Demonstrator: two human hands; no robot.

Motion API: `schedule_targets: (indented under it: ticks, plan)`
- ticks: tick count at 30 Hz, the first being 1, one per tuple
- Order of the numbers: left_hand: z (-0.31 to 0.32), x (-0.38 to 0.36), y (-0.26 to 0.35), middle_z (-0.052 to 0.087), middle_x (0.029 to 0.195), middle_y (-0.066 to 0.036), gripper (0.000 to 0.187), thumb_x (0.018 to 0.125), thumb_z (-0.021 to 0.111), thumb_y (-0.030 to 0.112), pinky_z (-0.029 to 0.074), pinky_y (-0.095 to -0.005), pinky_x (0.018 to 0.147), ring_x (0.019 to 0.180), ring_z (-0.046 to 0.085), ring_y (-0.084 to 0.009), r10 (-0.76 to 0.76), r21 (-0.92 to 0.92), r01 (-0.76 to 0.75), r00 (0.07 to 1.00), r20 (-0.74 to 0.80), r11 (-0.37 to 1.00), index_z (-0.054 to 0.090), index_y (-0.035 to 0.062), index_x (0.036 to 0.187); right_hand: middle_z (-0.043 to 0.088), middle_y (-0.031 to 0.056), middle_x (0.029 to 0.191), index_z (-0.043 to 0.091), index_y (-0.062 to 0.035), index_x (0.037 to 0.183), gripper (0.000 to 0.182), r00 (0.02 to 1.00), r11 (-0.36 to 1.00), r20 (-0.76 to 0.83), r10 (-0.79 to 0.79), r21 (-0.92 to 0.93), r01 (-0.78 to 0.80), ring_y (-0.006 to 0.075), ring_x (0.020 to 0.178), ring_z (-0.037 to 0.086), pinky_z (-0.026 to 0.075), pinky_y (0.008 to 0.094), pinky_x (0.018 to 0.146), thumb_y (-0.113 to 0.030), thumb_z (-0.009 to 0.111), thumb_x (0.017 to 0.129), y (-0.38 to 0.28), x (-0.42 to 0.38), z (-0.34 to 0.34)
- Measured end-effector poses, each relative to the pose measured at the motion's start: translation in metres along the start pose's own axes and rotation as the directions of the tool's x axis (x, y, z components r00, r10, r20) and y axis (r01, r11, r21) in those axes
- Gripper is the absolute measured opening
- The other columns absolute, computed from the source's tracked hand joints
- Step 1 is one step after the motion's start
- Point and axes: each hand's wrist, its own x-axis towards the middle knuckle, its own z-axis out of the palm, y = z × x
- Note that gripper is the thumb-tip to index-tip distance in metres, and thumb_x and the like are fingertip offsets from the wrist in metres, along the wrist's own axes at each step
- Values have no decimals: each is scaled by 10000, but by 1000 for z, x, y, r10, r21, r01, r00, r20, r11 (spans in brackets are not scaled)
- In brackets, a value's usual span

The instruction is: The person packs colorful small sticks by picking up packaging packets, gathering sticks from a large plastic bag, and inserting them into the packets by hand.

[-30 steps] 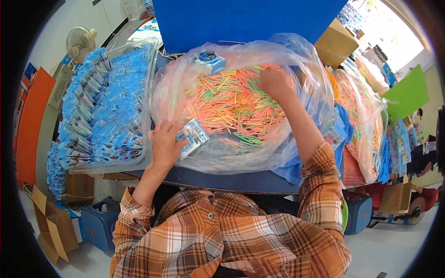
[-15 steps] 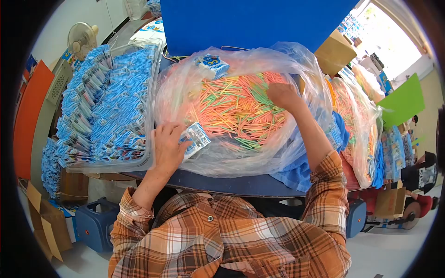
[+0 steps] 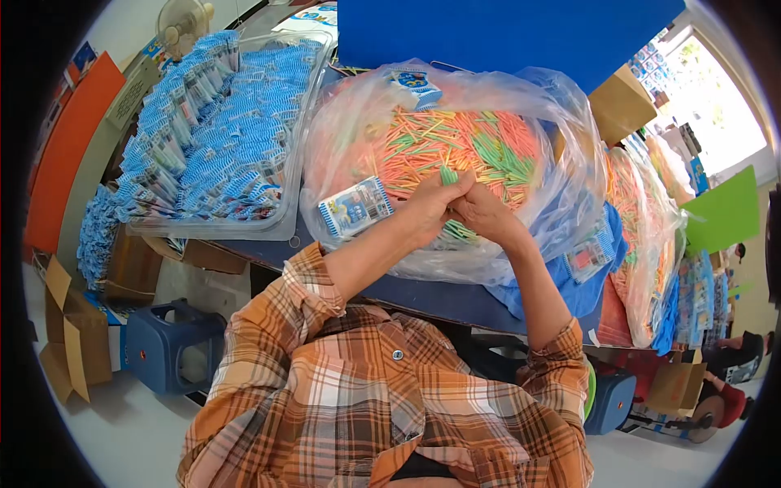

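My left hand (image 3: 433, 210) and my right hand (image 3: 486, 213) meet over a large clear plastic bag (image 3: 342, 134). Both are closed around a small bundle of green sticks (image 3: 448, 175), whose tips poke out above my left hand; the fingers hide the rest. Beneath them spread loose thin sticks (image 3: 427, 142) in pink, orange, yellow and green, filling the bag. A blue and white printed packet (image 3: 355, 206) lies on the bag's near left side, beside my left forearm. Another blue and white packet (image 3: 416, 88) rests at the bag's far edge.
To the left stands a clear plastic tub (image 3: 291, 220) packed with rows of blue packets (image 3: 236, 130). A blue cloth (image 3: 521, 297) and a packet (image 3: 590, 256) lie on the right. A second bag of sticks (image 3: 643, 244) is farther right. A blue panel (image 3: 504, 37) rises behind.
My left hand has let go of the packet and moved right. My right hand has come back from the far sticks, bringing green ones, and the hands now meet. The view has shifted.
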Motion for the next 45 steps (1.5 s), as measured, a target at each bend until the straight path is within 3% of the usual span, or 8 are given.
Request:
schedule_targets:
  ticks: [6, 9, 14, 22, 27, 30, 33, 45]
  plan:
    - [-8, -11, 1, 635, 1000, -37, 339, 979, 493, 357, 439, -257, 645, 863, 594, -120, 30, 115, -16, 992, -125, 993, 608, 50, 1063, 548, 44, 692, 525, 32, 940, 228, 910, 875, 30, 413, 266, -405, 163, 637, 527, 455, 332, 608, -194, 492, 936, -29, -17, 10]
    - [-3, -16, 8, 644, 1032, -39, 322, 985, 473, 358, 415, -255, 710, 941, 577, -114, -4, 33, 9, 990, -142, 999, 612, 72, 1042, 485, -17, 623, 520, -4, 824, 284, 988, 991, -137, 78, 116, -62, 101, 546, 432, 366, 297, 501, -251, 483, 960, -16, -21, 17]
    - [8, -16, 11, 652, 1081, -62, 290, 996, 443, 356, 407, -284, 792, 1041, 566, -139, -6, -147, -19, 986, -168, 989, 590, 113, 938, 484, 144, 576, 537, -1, 806, 333, 953, 920, -301, 37, -362, -150, 256, 525, 507, 392, 381, 516, -270, 450, 980, -35, -27, 21]
    - [1, -10, 12, 633, 1111, -155, 301, 1007, 421, 324, 491, -392, 875, 1003, 620, -242, 26, -234, -74, 979, -202, 969, 536, 49, 965, 581, 241, 746, 558, -4, 886, 289, 879, 856, -446, -169, -509, -94, 403, 642, 587, 435, 473, 577, -237, 411, 974, -27, -28, 19]
    - [-13, -11, 16, 628, 1102, -167, 352, 998, 438, 329, 501, -410, 900, 1051, 615, -267, 18, -231, -52, 989, -147, 972, 515, -4, 1079, 588, 249, 1127, 559, -12, 1133, 337, 890, 658, -392, 234, -610, -441, 381, 890, 624, 494, 471, 724, -265, 529, 912, -10, -16, -18]
    - [-18, -13, 20, 619, 1131, -165, 383, 988, 454, 344, 501, -404, 895, 1094, 601, -264, -22, -254, 6, 998, -60, 967, 513, -4, 1136, 437, 244, 1353, 438, 16, 1302, 720, 886, 612, -368, -280, -780, -131, 387, 1194, 478, 429, 457, 942, -330, 735, 745, -7, -20, -22]
    - [-20, -14, 19, 608, 1137, -133, 358, 980, 490, 312, 500, -400, 888, 1081, 593, -234, -95, -231, 82, 994, -46, 970, 515, 3, 1159, 269, 193, 1496, 283, 3, 1427, 1069, 957, 865, -79, -279, -454, 214, 383, 1355, 298, 298, 432, 1095, -300, 853, 575, -29, -19, -15]
    - [-1, -42, 29, 595, 1038, -34, 245, 938, 590, 232, 489, -302, 759, 975, 572, -147, -116, 29, 115, 993, 13, 993, 589, 40, 1091, 565, 186, 1159, 456, -10, 1261, 859, 986, 927, 8, -166, -339, 159, 354, 1015, 572, 466, 406, 878, -180, 861, 523, -51, -10, -4]
